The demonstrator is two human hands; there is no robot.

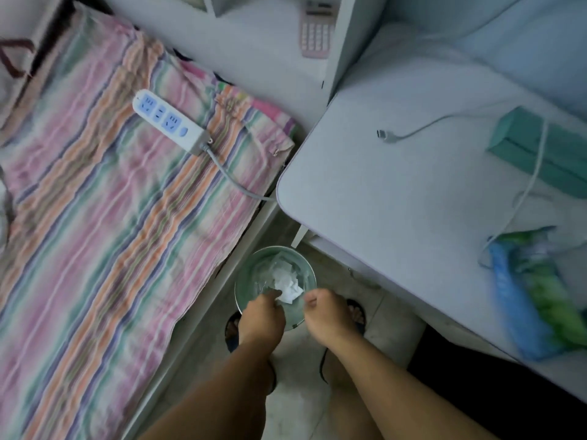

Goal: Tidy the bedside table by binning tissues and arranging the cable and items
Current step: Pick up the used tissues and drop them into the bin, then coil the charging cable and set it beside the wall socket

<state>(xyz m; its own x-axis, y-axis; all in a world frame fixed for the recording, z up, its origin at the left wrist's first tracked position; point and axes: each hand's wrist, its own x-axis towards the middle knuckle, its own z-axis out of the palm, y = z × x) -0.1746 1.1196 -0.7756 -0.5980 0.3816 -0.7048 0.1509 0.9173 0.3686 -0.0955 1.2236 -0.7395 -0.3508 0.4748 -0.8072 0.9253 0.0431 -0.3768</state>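
Both hands held over a round bin on the floor between bed and bedside table.

The left hand (pixel 261 315) and right hand (pixel 327 312) hang above the near rim of the bin (pixel 246 274), fingers curled inward; neither visibly grips anything, though whether the left fingertips touch paper cannot be told. Crumpled white tissues (pixel 287 282) lie inside the bin. On the bedside table (pixel 365 192), a green-and-blue packet (pixel 536 293) sits near the front edge, a white cable (pixel 444 120) trails across the top and over a teal box (pixel 546 147). A power strip (pixel 170 120) rests on the striped bedsheet (pixel 95 217); a pink calculator (pixel 316 30) lies farthest back.
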